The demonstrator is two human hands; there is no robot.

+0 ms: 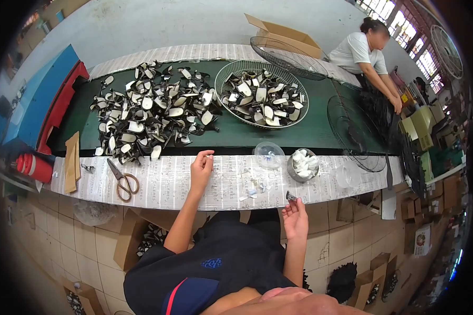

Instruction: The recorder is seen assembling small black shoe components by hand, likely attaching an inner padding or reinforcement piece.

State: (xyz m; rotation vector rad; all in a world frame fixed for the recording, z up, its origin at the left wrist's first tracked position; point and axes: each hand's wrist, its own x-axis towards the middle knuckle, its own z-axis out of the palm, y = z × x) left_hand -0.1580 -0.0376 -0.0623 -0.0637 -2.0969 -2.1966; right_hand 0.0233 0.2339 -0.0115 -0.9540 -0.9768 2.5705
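My left hand (201, 168) is over the near strip of the table, fingers curled in and closed; whatever is inside them, if anything, is hidden. Near the front edge my right hand (296, 216) pinches a small dark grey piece (290, 196) at its fingertips, too small to name. Beyond my left hand lies a large heap of black-and-white shoe heels (160, 105). More such heels fill a round wire basket (222, 73) right of the heap. A metal tin of white wads (298, 176) stands past my right hand, beside a clear plastic tub (269, 156).
Scissors (123, 181), a brown paper strip (72, 163) and a red container (34, 167) are on the left. Paper scraps (255, 188) lie between my hands. At the far right a co-worker (363, 55) bends over black material (376, 107). Wire fan guards (347, 128) rest on the right.
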